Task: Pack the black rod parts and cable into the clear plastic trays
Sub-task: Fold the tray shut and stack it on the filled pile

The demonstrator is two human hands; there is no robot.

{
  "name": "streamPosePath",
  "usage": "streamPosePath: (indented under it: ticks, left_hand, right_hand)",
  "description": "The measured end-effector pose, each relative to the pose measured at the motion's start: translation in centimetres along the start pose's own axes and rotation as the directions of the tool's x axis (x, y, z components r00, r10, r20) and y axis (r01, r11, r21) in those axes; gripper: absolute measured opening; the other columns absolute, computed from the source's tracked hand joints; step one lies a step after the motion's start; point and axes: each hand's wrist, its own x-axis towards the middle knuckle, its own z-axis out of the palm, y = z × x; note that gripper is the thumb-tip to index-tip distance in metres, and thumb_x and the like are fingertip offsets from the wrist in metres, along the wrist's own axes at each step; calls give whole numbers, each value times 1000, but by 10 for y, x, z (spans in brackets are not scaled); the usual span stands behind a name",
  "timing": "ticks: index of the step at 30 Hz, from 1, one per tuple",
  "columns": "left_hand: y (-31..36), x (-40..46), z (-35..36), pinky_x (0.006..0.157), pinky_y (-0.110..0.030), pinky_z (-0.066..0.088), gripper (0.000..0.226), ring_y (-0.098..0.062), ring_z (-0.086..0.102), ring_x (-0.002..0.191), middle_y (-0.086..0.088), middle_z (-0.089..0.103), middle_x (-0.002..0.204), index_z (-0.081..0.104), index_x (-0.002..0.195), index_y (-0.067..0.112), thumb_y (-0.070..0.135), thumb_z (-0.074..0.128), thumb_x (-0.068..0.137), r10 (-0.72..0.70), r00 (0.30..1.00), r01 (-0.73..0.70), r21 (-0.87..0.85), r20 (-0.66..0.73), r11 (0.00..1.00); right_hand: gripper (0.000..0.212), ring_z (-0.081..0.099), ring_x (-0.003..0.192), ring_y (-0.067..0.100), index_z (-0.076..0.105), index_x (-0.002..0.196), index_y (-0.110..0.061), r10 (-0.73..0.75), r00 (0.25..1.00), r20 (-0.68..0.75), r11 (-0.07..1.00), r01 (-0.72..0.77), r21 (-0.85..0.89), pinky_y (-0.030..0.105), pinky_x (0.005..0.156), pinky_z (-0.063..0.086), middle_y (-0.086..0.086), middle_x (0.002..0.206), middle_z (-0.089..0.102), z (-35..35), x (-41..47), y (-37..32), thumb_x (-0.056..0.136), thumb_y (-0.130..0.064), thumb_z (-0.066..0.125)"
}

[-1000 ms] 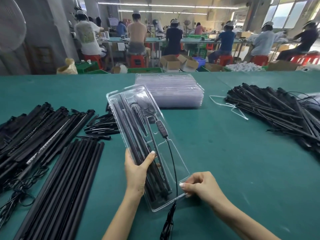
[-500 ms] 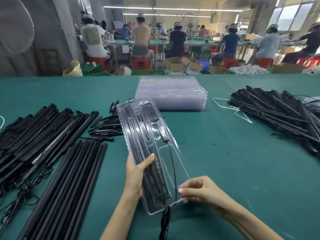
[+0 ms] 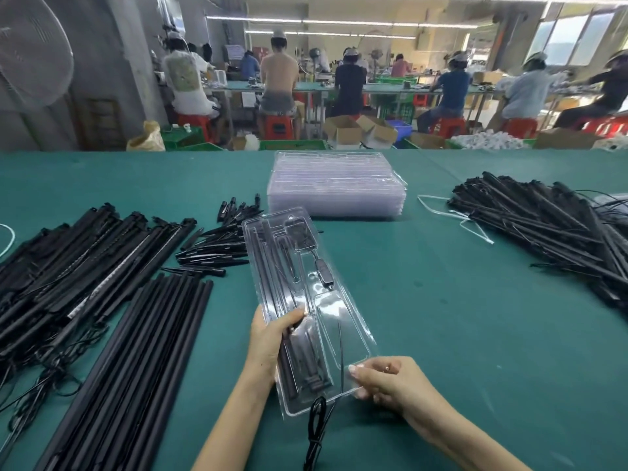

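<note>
Tray (image 3: 326, 314) of thin clear plastic sits tilted above the green bench (image 3: 441, 317) in the head view, loaded with black rod parts (image 3: 272, 287). Your left hand (image 3: 268, 341) grips its left edge, thumb on top; your right hand (image 3: 390, 382) pinches the near right corner. The cable (image 3: 341, 348) runs down its channel, tail hanging off the near end. Expect a light, flexible, slippery shell: hold it by the rims, and feed the limp cable in gently.

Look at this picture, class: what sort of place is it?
Most likely a factory packing line. Bulk piles of black rods, a stack of empty clear trays, and rows of workers on red stools at long benches point to it.
</note>
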Motion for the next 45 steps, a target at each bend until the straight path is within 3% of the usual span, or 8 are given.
streamPosePath:
  ticks: [2, 4, 9, 15, 21, 25, 37, 45]
  left_hand:
    - [-2, 2, -2, 103, -34, 40, 96, -21, 52, 121, -6, 49, 140, 30, 146, 11, 31, 82, 69, 5, 1000, -6, 24, 8, 1000]
    - [-2, 2, -3, 111, -39, 30, 97, -25, 43, 131, -9, 38, 149, 26, 148, 12, 32, 80, 70, 10, 1000, -10, 17, -2, 1000]
    - [-1, 1, -3, 111, -47, 33, 104, -29, 45, 130, -12, 43, 146, 30, 146, 11, 39, 83, 61, 19, 1000, -19, 34, 3, 999]
    - [-5, 2, -3, 106, -35, 31, 105, -25, 39, 133, -9, 33, 152, 17, 151, 15, 35, 81, 70, 49, 999, -49, 25, -10, 999]
    - [-4, 0, 1, 105, -45, 41, 87, -24, 56, 118, -6, 55, 133, 38, 139, 13, 31, 82, 66, 77, 997, -77, 37, -3, 996]
    - [-7, -3, 4, 113, -49, 30, 95, -23, 39, 136, -3, 39, 149, 27, 149, 17, 29, 81, 72, 160, 986, -159, 42, -38, 986]
    - [-10, 1, 3, 110, -55, 33, 110, -33, 39, 135, -15, 37, 150, 16, 151, 23, 38, 83, 65, 102, 994, -103, -22, -44, 994]
    - [-10, -2, 5, 113, -37, 20, 103, -16, 21, 144, 3, 18, 159, 12, 153, 20, 28, 79, 75, 209, 974, -210, -2, -84, 978]
  right_hand:
    - [45, 64, 62, 13, 72, 87, -1, 24, 1000, -2, 1000, -24, -11, 18, 58, 48, 9, 72, 71, -4, 1, -2, 74, -44, 71]
    - [54, 69, 66, 19, 70, 95, 1, 48, 999, 2, 999, -47, -12, 21, 59, 52, 15, 80, 73, -7, 3, -5, 73, -48, 70]
    - [35, 69, 65, 19, 66, 81, -2, 75, 994, 74, 997, -74, -9, 20, 56, 52, 16, 78, 72, -11, 6, -11, 68, -34, 73]
    - [15, 69, 65, 18, 66, 70, -6, 55, 994, 90, 996, -49, -69, 20, 59, 52, 9, 66, 67, -11, 6, -9, 72, -17, 76]
    - [22, 58, 52, 13, 61, 59, -10, -60, 998, -23, 991, 57, -120, 20, 58, 46, 4, 59, 63, -6, 2, -2, 78, -9, 72]
    - [28, 52, 49, 10, 56, 55, -13, -129, 984, -124, 965, 96, -246, 15, 48, 36, 1, 53, 60, -1, -1, 2, 80, -11, 70]
    - [13, 59, 50, 11, 61, 69, -7, -19, 990, -141, 984, -7, -179, 16, 48, 41, 5, 58, 65, -2, 3, -3, 81, -7, 61]
    - [17, 54, 40, 13, 56, 81, -5, 40, 981, -187, 976, -79, -203, 15, 42, 38, 9, 55, 66, 0, 16, -8, 65, -10, 63]
